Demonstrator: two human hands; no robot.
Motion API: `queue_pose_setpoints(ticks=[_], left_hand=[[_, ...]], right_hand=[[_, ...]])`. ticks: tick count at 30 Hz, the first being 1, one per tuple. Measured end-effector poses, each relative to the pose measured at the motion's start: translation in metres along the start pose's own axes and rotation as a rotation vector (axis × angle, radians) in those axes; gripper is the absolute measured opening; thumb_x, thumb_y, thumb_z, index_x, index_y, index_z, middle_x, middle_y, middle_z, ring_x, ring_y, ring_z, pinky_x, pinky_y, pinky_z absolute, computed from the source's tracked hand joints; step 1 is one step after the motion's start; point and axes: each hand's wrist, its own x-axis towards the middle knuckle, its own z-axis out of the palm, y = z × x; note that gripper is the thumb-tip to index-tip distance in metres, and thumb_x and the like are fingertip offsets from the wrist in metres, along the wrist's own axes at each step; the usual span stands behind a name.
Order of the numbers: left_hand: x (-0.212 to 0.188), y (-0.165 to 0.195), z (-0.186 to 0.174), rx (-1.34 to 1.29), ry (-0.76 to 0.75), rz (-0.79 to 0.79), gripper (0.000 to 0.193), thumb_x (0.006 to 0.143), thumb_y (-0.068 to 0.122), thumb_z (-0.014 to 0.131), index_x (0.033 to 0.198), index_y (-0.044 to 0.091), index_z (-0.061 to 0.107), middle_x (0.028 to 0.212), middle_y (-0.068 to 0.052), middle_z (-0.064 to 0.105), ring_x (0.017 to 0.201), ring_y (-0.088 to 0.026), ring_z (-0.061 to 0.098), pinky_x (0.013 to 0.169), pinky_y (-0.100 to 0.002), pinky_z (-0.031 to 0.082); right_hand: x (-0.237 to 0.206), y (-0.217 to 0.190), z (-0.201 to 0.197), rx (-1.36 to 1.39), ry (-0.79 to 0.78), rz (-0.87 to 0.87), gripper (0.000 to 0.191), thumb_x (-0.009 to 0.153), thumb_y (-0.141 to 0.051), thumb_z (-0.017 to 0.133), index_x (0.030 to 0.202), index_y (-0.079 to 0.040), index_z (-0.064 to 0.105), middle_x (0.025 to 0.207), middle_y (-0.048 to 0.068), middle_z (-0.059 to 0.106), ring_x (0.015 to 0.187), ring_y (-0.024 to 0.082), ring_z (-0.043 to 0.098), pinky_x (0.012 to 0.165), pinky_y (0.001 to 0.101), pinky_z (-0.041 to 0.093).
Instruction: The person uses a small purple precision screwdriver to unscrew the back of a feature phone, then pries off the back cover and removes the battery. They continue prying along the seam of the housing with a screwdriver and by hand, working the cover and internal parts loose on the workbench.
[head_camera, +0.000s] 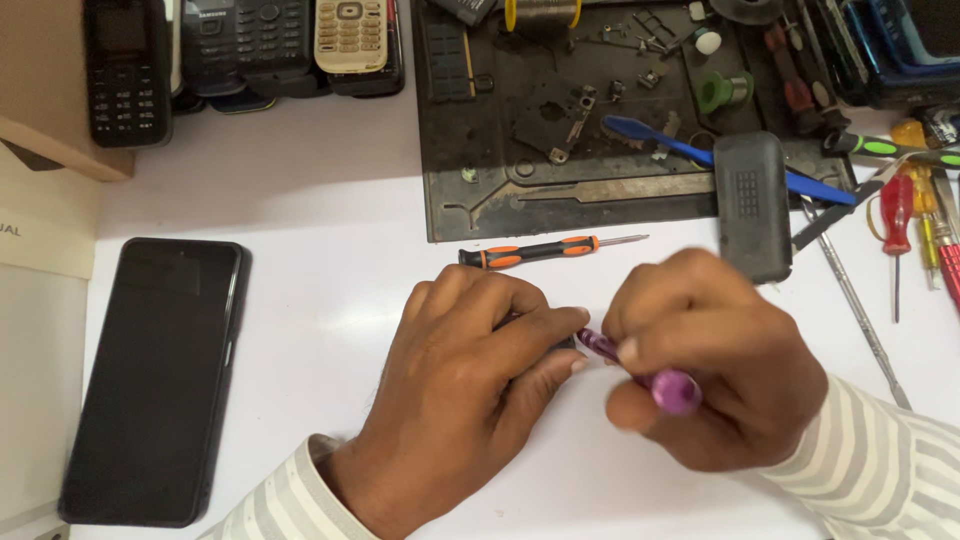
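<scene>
The right hand (715, 365) is closed around a purple screwdriver (645, 372), its tip aimed at a small dark part that the left hand (470, 360) pinches between thumb and curled fingers; that part is mostly hidden. Both hands rest on the white table (330, 200), just below an orange-and-black screwdriver (535, 250). Above that screwdriver lies a dark work mat (480, 200) with a blue toothbrush (700, 155) and a black phone cover (752, 205). Well left of the screwdriver lies a black smartphone (155, 375).

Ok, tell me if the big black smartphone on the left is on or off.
Off, apparently: the black slab smartphone lies flat, its screen uniformly dark.
</scene>
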Motion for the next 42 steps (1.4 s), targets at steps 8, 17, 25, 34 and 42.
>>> queue_pose_setpoints(ticks=[8, 17, 25, 34, 42], left_hand=[[0.000, -0.002, 0.000, 0.047, 0.010, 0.036, 0.012, 0.091, 0.014, 0.074, 0.102, 0.010, 0.073, 0.097, -0.002, 0.065, 0.097, -0.025, 0.057, 0.085, -0.040, 0.040], [0.000, -0.002, 0.000, 0.100, 0.151, -0.100, 0.027, 0.090, 0.016, 0.073, 0.114, 0.004, 0.069, 0.099, -0.006, 0.069, 0.099, -0.025, 0.058, 0.089, -0.039, 0.044], [-0.001, -0.001, 0.001, 0.115, 0.148, -0.091, 0.024, 0.089, 0.016, 0.072, 0.110, 0.004, 0.070, 0.097, -0.005, 0.070, 0.097, -0.024, 0.058, 0.088, -0.039, 0.044], [-0.001, 0.001, 0.001, 0.094, 0.142, -0.097, 0.021, 0.090, 0.015, 0.072, 0.106, 0.003, 0.071, 0.094, -0.004, 0.070, 0.094, -0.023, 0.059, 0.086, -0.038, 0.043], [-0.002, 0.000, 0.001, 0.094, 0.154, -0.096, 0.021, 0.089, 0.014, 0.072, 0.106, 0.003, 0.071, 0.093, -0.005, 0.070, 0.093, -0.023, 0.059, 0.085, -0.039, 0.043]], right_hand=[[0.001, -0.002, -0.003, -0.125, -0.010, 0.022, 0.019, 0.099, -0.019, 0.067, 0.106, -0.003, 0.060, 0.086, 0.008, 0.065, 0.073, 0.016, 0.066, 0.064, 0.0293, 0.053], [0.028, 0.039, -0.054, -0.394, 0.368, 0.160, 0.017, 0.122, -0.009, 0.052, 0.131, 0.004, 0.057, 0.114, 0.010, 0.071, 0.099, 0.013, 0.069, 0.087, 0.0220, 0.056], [0.041, 0.083, -0.072, -0.600, 0.322, 0.242, 0.013, 0.117, -0.002, 0.057, 0.118, 0.006, 0.067, 0.093, 0.011, 0.066, 0.077, 0.015, 0.055, 0.068, 0.0273, 0.043], [0.041, 0.093, -0.072, -0.762, 0.198, 0.045, 0.020, 0.111, 0.003, 0.055, 0.127, 0.004, 0.067, 0.103, 0.017, 0.067, 0.091, 0.026, 0.062, 0.082, 0.0334, 0.048], [0.040, 0.097, -0.074, -0.815, 0.162, -0.025, 0.022, 0.109, 0.005, 0.055, 0.129, 0.003, 0.066, 0.114, 0.019, 0.069, 0.103, 0.031, 0.065, 0.094, 0.0381, 0.050]])
